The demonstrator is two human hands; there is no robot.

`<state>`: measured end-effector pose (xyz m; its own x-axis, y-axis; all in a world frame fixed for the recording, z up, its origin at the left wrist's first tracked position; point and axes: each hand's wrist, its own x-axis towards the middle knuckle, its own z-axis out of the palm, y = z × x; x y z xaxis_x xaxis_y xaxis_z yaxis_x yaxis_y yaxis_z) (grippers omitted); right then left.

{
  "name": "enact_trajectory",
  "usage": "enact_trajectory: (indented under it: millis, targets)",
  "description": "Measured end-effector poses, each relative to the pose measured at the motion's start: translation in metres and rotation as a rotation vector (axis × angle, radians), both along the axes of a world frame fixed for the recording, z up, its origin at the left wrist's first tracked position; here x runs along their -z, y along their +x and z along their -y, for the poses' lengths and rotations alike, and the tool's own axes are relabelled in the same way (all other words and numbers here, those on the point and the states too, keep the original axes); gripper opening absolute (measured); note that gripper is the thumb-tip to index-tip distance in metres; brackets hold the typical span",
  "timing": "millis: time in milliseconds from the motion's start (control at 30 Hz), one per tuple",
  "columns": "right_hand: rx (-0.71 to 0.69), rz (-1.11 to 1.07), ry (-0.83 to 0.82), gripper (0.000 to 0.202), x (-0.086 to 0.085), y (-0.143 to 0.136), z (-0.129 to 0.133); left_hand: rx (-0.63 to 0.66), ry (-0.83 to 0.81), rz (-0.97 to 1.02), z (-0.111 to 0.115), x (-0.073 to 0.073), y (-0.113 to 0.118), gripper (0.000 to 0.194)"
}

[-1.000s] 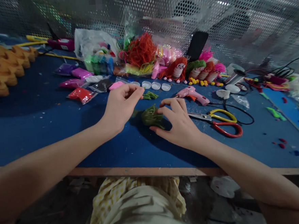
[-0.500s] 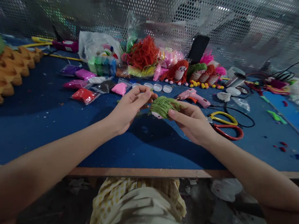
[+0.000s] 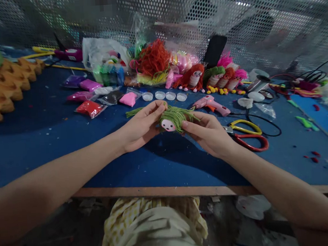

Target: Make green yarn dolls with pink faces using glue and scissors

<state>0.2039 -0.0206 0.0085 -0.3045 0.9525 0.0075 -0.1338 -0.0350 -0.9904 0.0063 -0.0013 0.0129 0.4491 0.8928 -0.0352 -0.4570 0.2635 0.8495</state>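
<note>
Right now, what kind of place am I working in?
Probably a craft workbench for making small yarn-haired dolls: finished dolls stand at the back, with a pink glue gun, scissors and bagged coloured clay nearby.

a blue worktable [image 3: 41, 139] stands against a perforated metal wall [image 3: 258, 26].

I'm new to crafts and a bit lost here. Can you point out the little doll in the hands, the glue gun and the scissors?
doll [image 3: 169, 125]: head view, on its pink face.
glue gun [image 3: 211, 104]: head view, on its pink body.
scissors [image 3: 251, 138]: head view, on the red handle loop.
</note>
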Motion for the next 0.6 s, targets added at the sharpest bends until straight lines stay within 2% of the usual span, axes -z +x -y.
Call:
enact_trajectory:
  millis: [100, 167, 200, 267, 333, 400, 500, 600]
  targets:
    - [-0.011, 0.148, 0.07, 0.042, -0.01, 0.011, -0.006, 0.024, -0.038, 0.017, -0.001, 0.0, -0.002, 0.029]
    - [0.086, 0.351, 0.176, 0.05, -0.022, 0.026, -0.016, 0.024, -0.065, 0.007, 0.0, 0.0, -0.003, 0.027]
    - [0.212, 0.489, 0.259, 0.053, -0.028, 0.037, -0.023, 0.027, -0.077, -0.003, 0.0, -0.001, -0.003, 0.026]
    - [0.417, 0.934, 0.447, 0.05, -0.034, 0.059, -0.038, 0.029, -0.102, -0.03, 0.0, -0.002, -0.003, 0.024]
    - [0.476, 1.366, 0.507, 0.043, -0.032, 0.081, -0.054, 0.013, -0.12, -0.06, 0.0, -0.002, -0.003, 0.02]
    - [0.407, 1.607, 0.473, 0.041, -0.021, 0.099, -0.069, -0.009, -0.123, -0.086, -0.001, -0.002, -0.003, 0.017]
    - [0.265, 1.684, 0.497, 0.034, 0.001, 0.114, -0.085, -0.007, -0.105, -0.116, -0.002, -0.001, -0.003, 0.02]
    - [0.268, 1.608, 0.486, 0.025, 0.012, 0.118, -0.09, 0.013, -0.083, -0.141, -0.002, 0.0, -0.004, 0.03]
